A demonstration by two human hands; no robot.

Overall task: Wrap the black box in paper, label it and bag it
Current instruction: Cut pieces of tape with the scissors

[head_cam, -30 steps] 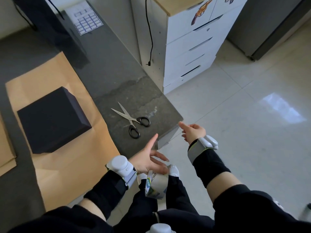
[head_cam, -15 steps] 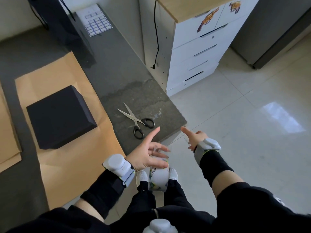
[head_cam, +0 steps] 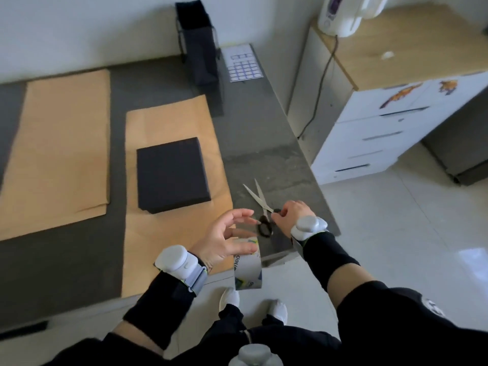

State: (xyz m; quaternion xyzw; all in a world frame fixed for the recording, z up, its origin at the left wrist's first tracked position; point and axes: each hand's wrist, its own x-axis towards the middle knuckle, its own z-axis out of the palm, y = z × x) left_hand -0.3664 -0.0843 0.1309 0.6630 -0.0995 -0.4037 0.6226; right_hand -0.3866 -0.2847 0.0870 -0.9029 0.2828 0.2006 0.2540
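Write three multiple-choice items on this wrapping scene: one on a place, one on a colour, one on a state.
1. The tape roll is: A in the left hand; B on the floor; C in a drawer.
2. The paper under the black box is: A white; B blue; C brown.
3. The scissors' blades are: A shut together; B spread apart; C wrapped in tape.
Answers: 1 A, the roll hangs from that hand at the table's edge; 2 C, the sheet around the box is tan brown; 3 B, the blades form a V while the right hand grips a handle.
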